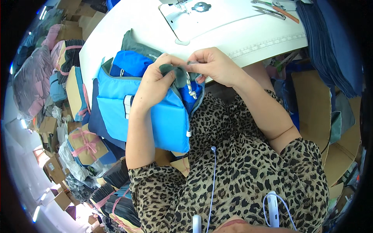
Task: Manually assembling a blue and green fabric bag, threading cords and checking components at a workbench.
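Observation:
My left hand [157, 81] and my right hand [213, 66] meet over the front edge of a white sewing table [128, 23]. Both pinch a small grey fabric piece [176, 73] at the top of a blue and grey bag [155, 112]. The bag hangs from the table edge down toward my lap. A light cord or zipper pull [191, 91] dangles just below my fingers. More blue fabric of the bag [130, 64] lies bunched on the table behind my left hand.
A sewing machine base and needle area [186, 11] sit at the table's back. Scissors [272, 9] lie at the far right of the table. Dark blue fabric is stacked at right [334, 50]. Tied bundles of cut pieces [87, 143] fill the floor at left.

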`<move>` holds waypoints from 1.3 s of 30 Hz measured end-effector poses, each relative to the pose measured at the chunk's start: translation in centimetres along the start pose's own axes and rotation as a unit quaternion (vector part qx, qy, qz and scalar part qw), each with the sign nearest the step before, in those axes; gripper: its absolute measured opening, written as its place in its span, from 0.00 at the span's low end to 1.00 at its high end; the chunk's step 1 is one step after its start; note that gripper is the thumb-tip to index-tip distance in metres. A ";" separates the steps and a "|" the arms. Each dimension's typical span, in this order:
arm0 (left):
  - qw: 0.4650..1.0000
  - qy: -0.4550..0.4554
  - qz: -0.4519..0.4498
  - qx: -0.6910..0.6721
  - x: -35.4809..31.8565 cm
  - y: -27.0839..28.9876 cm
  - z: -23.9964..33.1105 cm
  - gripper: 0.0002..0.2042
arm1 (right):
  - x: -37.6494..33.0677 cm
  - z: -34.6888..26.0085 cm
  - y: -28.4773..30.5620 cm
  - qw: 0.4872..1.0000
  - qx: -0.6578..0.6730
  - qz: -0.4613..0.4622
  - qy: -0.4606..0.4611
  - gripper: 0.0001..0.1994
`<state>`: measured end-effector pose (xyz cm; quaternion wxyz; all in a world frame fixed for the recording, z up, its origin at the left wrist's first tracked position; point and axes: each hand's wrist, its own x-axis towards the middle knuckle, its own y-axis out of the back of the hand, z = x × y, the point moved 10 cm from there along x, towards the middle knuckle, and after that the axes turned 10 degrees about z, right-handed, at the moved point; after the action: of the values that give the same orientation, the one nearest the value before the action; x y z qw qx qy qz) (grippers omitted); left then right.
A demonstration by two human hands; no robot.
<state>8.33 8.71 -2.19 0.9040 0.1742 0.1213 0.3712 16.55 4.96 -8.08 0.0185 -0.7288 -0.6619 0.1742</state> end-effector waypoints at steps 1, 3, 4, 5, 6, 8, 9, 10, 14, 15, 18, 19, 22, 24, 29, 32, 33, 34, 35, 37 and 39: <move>1.000 -0.001 0.001 0.001 -0.1 0.3 -0.5 0.14 | 0.0 0.0 -0.3 1.000 -0.009 -0.011 -0.002 0.08; 0.998 -0.030 -0.017 -0.049 -0.2 0.6 -0.8 0.12 | 0.0 -0.1 -0.5 1.000 -0.008 -0.010 0.000 0.08; 0.998 -0.031 -0.018 -0.049 -0.2 0.6 -0.7 0.12 | -0.1 -0.2 -0.5 1.000 -0.008 -0.008 0.000 0.08; 0.998 -0.017 -0.021 -0.050 -0.4 0.5 -0.8 0.10 | -0.1 -0.2 -0.5 1.000 -0.009 -0.007 0.001 0.08; 0.998 -0.003 -0.023 -0.050 -0.6 0.4 -0.6 0.08 | -0.2 -0.1 -0.2 1.000 -0.016 -0.001 -0.002 0.07; 0.997 0.021 -0.025 -0.076 -0.9 0.1 0.3 0.06 | -0.3 -0.1 0.1 1.000 -0.023 0.006 -0.005 0.07; 0.994 0.046 -0.023 -0.100 -1.1 0.2 0.3 0.04 | -0.4 -0.3 0.0 1.000 -0.027 0.007 -0.003 0.07; 0.994 0.045 -0.021 -0.100 -1.2 0.3 0.2 0.04 | -0.4 -0.4 0.0 1.000 -0.030 0.009 -0.001 0.06; 0.997 0.036 0.055 -0.033 -1.6 1.2 -0.8 0.04 | -0.4 -0.3 -0.4 1.000 -0.023 0.000 -0.002 0.06; 0.995 0.031 0.094 0.015 -1.6 1.4 -0.7 0.05 | -0.4 -0.3 -0.3 1.000 -0.020 0.005 -0.003 0.06; 0.980 0.030 0.195 -0.038 -1.7 2.6 -0.3 0.05 | -0.4 -0.3 -0.2 1.000 -0.018 0.005 -0.006 0.06; 0.979 0.030 0.196 -0.039 -1.7 2.7 -0.3 0.05 | -0.4 -0.2 -0.2 1.000 -0.017 0.003 -0.009 0.07; 0.984 0.062 0.143 -0.085 -1.7 1.7 -1.1 0.04 | -0.4 -0.2 -0.1 1.000 -0.014 0.010 -0.004 0.06; 0.985 0.059 0.138 -0.084 -1.5 1.5 -1.5 0.04 | -0.5 -0.3 -0.1 1.000 0.004 0.002 -0.002 0.06; 0.987 0.054 0.144 -0.056 -1.5 1.3 -1.4 0.03 | -0.7 -0.6 -0.4 0.999 0.041 -0.018 0.014 0.07; 0.978 -0.021 0.201 -0.053 -1.6 2.2 0.0 0.02 | -0.6 -0.6 -0.7 0.998 0.048 -0.018 0.027 0.07; 0.984 -0.004 0.170 -0.048 -1.6 1.9 -0.2 0.03 | -0.6 -0.7 -0.5 0.998 0.047 -0.009 0.028 0.08; 0.989 0.013 0.139 -0.043 -1.6 1.6 -0.4 0.04 | -0.7 -0.8 -0.4 0.999 0.045 0.000 0.029 0.08; 0.989 0.013 0.138 -0.044 -1.5 1.7 -0.4 0.04 | -0.7 -0.9 -0.3 0.999 0.046 0.001 0.028 0.08; 0.991 0.035 0.116 -0.065 -1.5 1.5 -0.7 0.04 | -0.8 -1.3 -0.5 0.998 0.044 -0.011 0.049 0.10; 0.990 0.038 0.111 -0.075 -1.4 1.6 -0.9 0.04 | -0.8 -1.4 -0.5 0.997 0.051 -0.006 0.056 0.10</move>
<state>6.06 8.98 -2.22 0.8625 0.1040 0.1078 0.4834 16.37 4.48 -6.46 0.0935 -0.7314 -0.6547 0.1664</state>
